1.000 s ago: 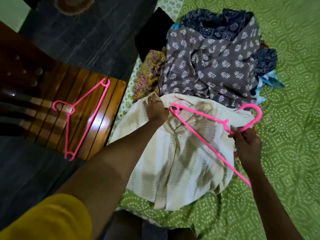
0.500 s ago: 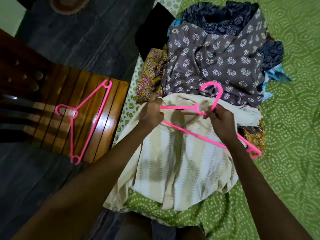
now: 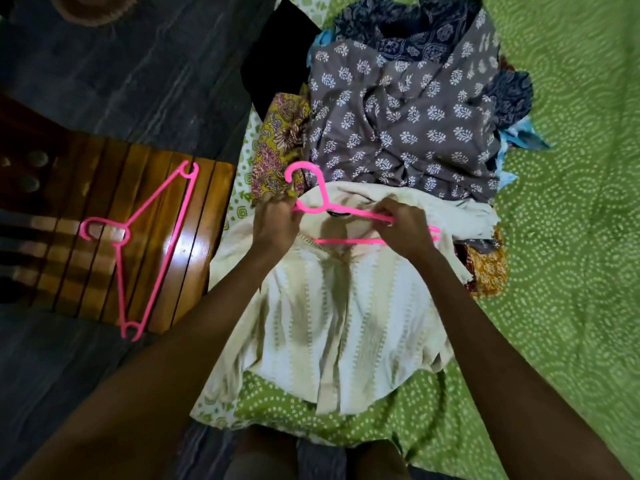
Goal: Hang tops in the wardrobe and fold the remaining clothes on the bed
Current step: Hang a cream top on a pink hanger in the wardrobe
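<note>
A cream striped top (image 3: 332,323) lies spread on the green bed (image 3: 571,237), its neck towards the clothes pile. A pink hanger (image 3: 346,213) lies across the neck opening, hook pointing up and left. My left hand (image 3: 275,225) pinches the collar and the hanger's left end. My right hand (image 3: 403,228) grips the hanger's right arm and the fabric there. Beyond the top sits a heap of clothes with a grey white-printed garment (image 3: 401,126) uppermost.
A second pink hanger (image 3: 138,244) lies on a wooden slatted chair seat (image 3: 173,258) left of the bed. A yellow floral cloth (image 3: 280,147), dark blue prints (image 3: 408,32) and a black item (image 3: 273,53) lie in the heap. Dark floor (image 3: 121,71) lies beyond.
My right hand swung the hanger round to the left, so its hook now points up left, and laid it level across the top's neck. My left hand stayed at the collar.
</note>
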A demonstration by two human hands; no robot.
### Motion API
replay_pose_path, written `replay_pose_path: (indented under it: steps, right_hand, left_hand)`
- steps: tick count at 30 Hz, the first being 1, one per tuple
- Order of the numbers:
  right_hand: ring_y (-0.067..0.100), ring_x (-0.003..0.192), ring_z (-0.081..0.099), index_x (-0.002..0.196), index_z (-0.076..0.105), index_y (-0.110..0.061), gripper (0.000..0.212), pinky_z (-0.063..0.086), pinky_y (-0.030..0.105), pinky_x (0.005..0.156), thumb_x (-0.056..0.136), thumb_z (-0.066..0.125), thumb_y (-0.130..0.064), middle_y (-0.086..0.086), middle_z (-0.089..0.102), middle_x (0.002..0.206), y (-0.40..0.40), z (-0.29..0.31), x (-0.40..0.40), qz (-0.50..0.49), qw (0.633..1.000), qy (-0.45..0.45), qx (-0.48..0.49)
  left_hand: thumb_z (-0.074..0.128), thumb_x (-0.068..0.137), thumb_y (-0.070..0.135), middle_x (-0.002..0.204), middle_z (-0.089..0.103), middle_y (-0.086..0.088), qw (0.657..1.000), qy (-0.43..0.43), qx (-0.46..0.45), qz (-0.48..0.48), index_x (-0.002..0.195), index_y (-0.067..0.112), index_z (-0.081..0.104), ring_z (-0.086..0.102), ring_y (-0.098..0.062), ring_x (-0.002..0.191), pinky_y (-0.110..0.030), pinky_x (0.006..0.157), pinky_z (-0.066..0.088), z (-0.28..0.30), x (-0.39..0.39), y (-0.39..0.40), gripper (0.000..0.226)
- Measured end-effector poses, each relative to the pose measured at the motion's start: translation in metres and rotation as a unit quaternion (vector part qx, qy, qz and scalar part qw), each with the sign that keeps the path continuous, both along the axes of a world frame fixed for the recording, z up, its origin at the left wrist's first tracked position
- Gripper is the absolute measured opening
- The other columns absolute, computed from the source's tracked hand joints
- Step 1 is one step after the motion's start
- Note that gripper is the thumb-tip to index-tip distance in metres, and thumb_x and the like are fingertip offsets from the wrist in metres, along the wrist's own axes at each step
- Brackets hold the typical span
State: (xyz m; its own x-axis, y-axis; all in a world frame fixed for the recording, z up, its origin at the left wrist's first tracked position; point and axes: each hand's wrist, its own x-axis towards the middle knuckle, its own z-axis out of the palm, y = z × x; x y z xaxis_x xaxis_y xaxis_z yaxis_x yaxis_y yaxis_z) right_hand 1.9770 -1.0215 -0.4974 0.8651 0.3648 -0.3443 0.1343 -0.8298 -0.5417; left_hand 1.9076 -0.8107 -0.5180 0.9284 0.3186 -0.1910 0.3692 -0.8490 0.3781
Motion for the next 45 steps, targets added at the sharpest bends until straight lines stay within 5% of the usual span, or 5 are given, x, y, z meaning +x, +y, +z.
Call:
replay_pose_path:
  steps: [11, 22, 28, 37, 45]
  right_hand:
    - [0.028, 0.088, 0.065, 0.098, 0.071, -0.002, 0.021, 0.042, 0.024, 0.075, 0.079, 0.064, 0.002, 0.016, 0.071, 0.092, -0.031, -0.014, 0.007, -0.092, 0.991, -0.025, 0.091]
    - [-0.001, 0.076, 0.055, 0.089, 0.057, -0.006, 0.023, 0.042, 0.016, 0.074, 0.078, 0.049, 0.012, -0.004, 0.058, 0.080, -0.033, -0.009, 0.005, -0.162, 0.954, 0.027, 0.251]
    - [0.002, 0.066, 0.048, 0.080, 0.045, -0.019, 0.020, 0.040, 0.018, 0.065, 0.084, 0.038, 0.000, -0.002, 0.048, 0.076, -0.032, -0.024, -0.009, -0.479, 0.810, -0.046, 0.336]
    - [0.023, 0.092, 0.061, 0.105, 0.058, 0.001, 0.057, 0.050, 0.034, 0.074, 0.067, 0.054, -0.042, 0.009, 0.063, 0.097, 0.020, -0.057, -0.004, -0.362, 0.917, 0.012, 0.169]
    - [0.009, 0.041, 0.046, 0.064, 0.055, -0.010, 0.031, 0.035, 0.020, 0.045, 0.085, 0.044, 0.010, -0.007, 0.051, 0.039, -0.019, -0.031, 0.023, -0.576, 0.692, 0.209, 0.381]
  left_hand:
    - [0.070, 0.080, 0.033, 0.152, 0.011, -0.023, 0.978, 0.117, -0.085, 0.148, 0.135, -0.004, 0.027, 0.020, -0.038, 0.139, -0.039, 0.110, 0.023, 0.026, 0.003, -0.033, 0.079]
    - [0.044, 0.096, 0.034, 0.133, 0.047, -0.015, 0.948, 0.122, -0.028, -0.293, 0.130, 0.011, 0.049, 0.040, -0.030, 0.128, -0.039, 0.107, 0.023, 0.024, 0.072, -0.073, 0.041]
    - [0.044, 0.099, 0.025, 0.108, 0.054, -0.019, 0.973, 0.019, -0.092, -0.211, 0.107, 0.004, 0.060, 0.053, -0.032, 0.103, -0.037, 0.084, 0.036, 0.015, 0.079, -0.051, 0.028]
    - [0.057, 0.090, 0.012, 0.089, 0.057, -0.007, 0.954, -0.045, -0.267, -0.131, 0.088, 0.000, 0.059, 0.055, -0.018, 0.087, -0.031, 0.078, 0.044, 0.012, 0.082, -0.038, 0.012]
    - [0.064, 0.085, 0.009, 0.080, 0.058, -0.001, 0.949, -0.033, -0.300, -0.092, 0.081, 0.002, 0.063, 0.052, -0.014, 0.078, -0.026, 0.070, 0.038, 0.005, 0.072, -0.045, 0.008]
